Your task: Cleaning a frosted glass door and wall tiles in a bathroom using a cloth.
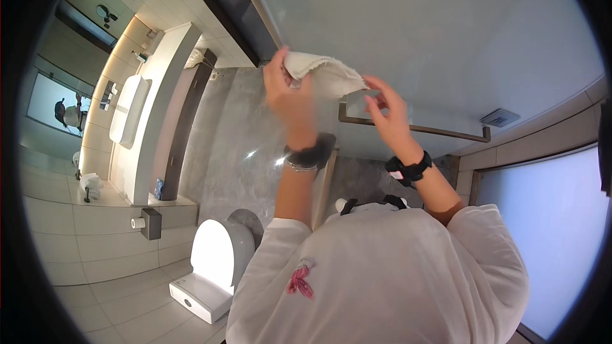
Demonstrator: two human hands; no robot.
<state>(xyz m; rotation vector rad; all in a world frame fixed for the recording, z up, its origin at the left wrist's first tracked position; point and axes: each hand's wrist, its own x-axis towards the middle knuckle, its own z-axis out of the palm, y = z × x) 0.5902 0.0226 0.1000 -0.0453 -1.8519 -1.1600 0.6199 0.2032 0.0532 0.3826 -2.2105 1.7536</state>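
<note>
A folded off-white cloth is stretched between my two hands, in front of a large frosted glass panel. My left hand grips its left end, with the fingers partly behind the fabric. At the cloth's right corner, my right hand pinches the edge between fingertips. Below the cloth, a bronze-coloured metal bar handle runs along the glass. Both wrists wear black bands.
A white toilet stands at lower left, near a paper holder. Further left, a white basin sits on a counter below a lit mirror. The grey floor lies between counter and glass. A square drain-like grille is at right.
</note>
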